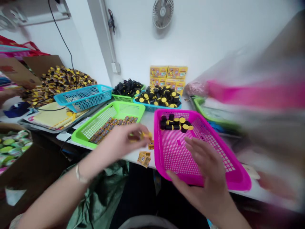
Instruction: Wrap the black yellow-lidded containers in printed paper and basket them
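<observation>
My left hand (135, 136) is closed on a small yellow piece, blurred by motion, between the green basket and the pink basket. My right hand (202, 165) is spread over the near part of the pink basket (169, 159), its thumb by the front rim, holding nothing. Black cylinders with yellow caps (176, 124) lie at the far end of the pink basket. Rows of small brown-labelled rolls (111, 127) fill part of the green basket (83, 135). Printed yellow labels (144, 158) lie at the table edge below my left hand.
Behind stand a green basket of black pieces (128, 87) and a blue basket of yellow-capped cylinders (159, 97). An elongated blue basket (83, 98) and a large pile of finished-looking rolls (64, 79) are at left. Blurred plastic (262, 79) hangs at right.
</observation>
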A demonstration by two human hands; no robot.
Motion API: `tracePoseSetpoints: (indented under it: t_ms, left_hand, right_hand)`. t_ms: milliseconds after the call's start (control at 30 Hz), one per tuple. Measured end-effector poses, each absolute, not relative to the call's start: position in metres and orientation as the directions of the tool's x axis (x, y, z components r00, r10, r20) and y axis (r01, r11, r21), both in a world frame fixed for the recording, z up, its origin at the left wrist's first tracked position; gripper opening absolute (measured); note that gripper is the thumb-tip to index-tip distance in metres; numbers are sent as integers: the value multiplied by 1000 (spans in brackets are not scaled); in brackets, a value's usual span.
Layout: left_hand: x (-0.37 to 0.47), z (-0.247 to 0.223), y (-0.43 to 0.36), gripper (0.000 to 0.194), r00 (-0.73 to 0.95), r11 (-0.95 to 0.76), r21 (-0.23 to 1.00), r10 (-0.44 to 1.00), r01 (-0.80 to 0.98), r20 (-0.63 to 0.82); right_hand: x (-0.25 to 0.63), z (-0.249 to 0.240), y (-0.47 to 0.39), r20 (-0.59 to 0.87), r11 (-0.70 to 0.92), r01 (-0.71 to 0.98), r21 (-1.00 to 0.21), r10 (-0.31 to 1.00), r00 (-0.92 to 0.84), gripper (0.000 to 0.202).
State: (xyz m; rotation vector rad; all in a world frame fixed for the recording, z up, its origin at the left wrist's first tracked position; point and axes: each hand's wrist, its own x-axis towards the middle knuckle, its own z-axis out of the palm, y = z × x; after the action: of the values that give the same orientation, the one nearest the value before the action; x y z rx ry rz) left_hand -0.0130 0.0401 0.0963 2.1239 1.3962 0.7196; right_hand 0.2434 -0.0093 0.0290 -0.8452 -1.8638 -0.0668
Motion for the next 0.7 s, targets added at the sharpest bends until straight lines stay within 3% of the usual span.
tracePoseSetpoints:
  t_ms: [67, 167, 267, 400, 500, 567, 700]
  left_hand:
    - [-40, 107, 93, 29, 209, -231, 452, 973, 862, 98]
    - [-76, 110, 172, 24, 91, -97, 302, 995, 948, 35]
    - [-99, 97, 223, 28, 46, -30, 188, 996, 982, -81]
    - [-107, 72, 245, 33, 45, -18, 114, 972, 993, -232]
    - [-106, 62, 244, 33, 58, -32, 93, 955, 995, -290]
    - [-104, 61, 241, 33, 66, -44, 86, 957, 995, -282]
    - [-95, 72, 227, 35, 78, -65, 82, 983, 995, -169]
  right_hand:
    - [260, 38, 3, 788, 699, 618, -359, 582, -200, 64]
    - [288, 49, 32, 648, 626, 737, -253, 676, -352, 35]
    - [304, 48, 77, 446, 632, 745, -215, 742, -501, 26]
    - [297, 29, 145, 394, 678, 707, -203, 717, -575, 33]
    - [282, 15, 178, 412, 712, 670, -211, 686, -600, 20]
    - [272, 9, 189, 435, 731, 643, -228, 667, -604, 9]
    - [265, 9, 192, 459, 757, 592, -276, 645, -611, 14]
